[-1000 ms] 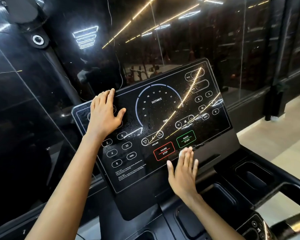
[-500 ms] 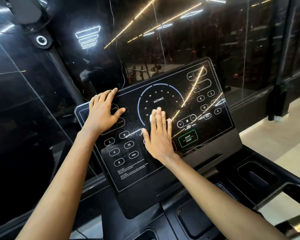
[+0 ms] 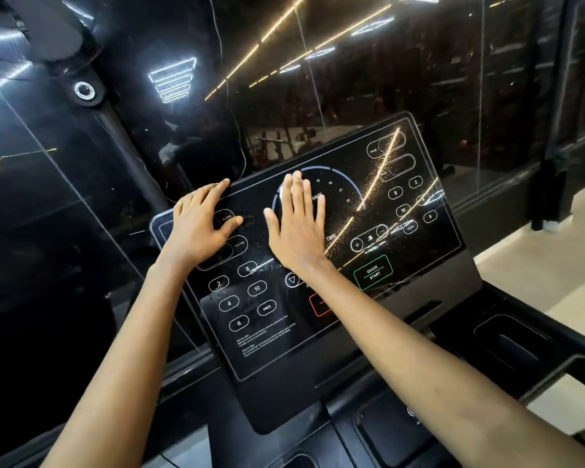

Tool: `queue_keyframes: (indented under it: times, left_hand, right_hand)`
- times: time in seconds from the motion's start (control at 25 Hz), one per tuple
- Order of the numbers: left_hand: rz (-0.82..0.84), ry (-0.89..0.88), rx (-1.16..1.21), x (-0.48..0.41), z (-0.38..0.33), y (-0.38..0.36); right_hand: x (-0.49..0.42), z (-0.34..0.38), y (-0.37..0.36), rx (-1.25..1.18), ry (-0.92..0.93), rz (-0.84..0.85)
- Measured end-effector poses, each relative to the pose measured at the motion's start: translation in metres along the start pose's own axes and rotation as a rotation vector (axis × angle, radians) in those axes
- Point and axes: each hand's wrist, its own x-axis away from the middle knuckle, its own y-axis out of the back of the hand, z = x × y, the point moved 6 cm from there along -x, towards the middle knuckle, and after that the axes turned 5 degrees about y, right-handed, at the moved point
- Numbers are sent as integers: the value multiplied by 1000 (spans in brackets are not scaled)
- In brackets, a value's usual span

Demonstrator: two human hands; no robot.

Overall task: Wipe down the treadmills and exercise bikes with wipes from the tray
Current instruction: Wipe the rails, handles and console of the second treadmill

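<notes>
- The right hand (image 3: 298,231) is lying flat on the middle of the console (image 3: 267,346). Its fingers (image 3: 298,194) are straight and close together over the round dial, holding nothing that shows.
- The wipe is not showing at all (it may be sitting under that palm, but I cannot tell). The tray is out of view.
- The left hand (image 3: 200,228) is bracing the console's upper left corner. Its fingers (image 3: 213,194) are stretched loosely to the top edge, with the thumb spread out to the side.
- Risk: the right wrist is hovering just beside the green QUICK START key (image 3: 373,272), and the forearm is crossing the red key (image 3: 318,305) at the console's lower middle. A heavy sweep there could be waking the belt under the person's feet.
- Risk: droplets (image 3: 250,261) are beading on the console between the two hands. Uneven pressure would likely be leaving streaks or pushing moisture toward the console's edges.
- Risk: leaning hard on the tilted console could be straining its mount.
- The surface is glossy black and is catching long gold light reflections on the console's right half.
- A dark glass wall (image 3: 352,79) is rising behind the console, a recessed holder (image 3: 510,349) is sitting below its right side, and a pale floor (image 3: 537,282) is showing further right.
</notes>
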Motion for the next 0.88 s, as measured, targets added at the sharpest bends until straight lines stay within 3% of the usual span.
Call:
queue_keyframes:
  times: [0.16, 0.28, 0.56, 0.68, 0.88]
  left_hand:
    - [-21, 0, -60, -1, -9, -3]
    - [-37, -40, -101, -5, -26, -11]
    - [-59, -53, -111, -14, -61, -37]
    - [-92, -25, -105, -12, -66, -42]
    - [-112, -10, -109, -13, -66, -43]
  right_hand:
    - [-15, 15, 1, 18, 141, 32]
    - [5, -20, 5, -28, -46, 4]
    - [160, -111, -11, -69, -339, 112]
    - [204, -123, -23, 40, -324, 214]
    - [224, -159, -20, 36, -499, 273]
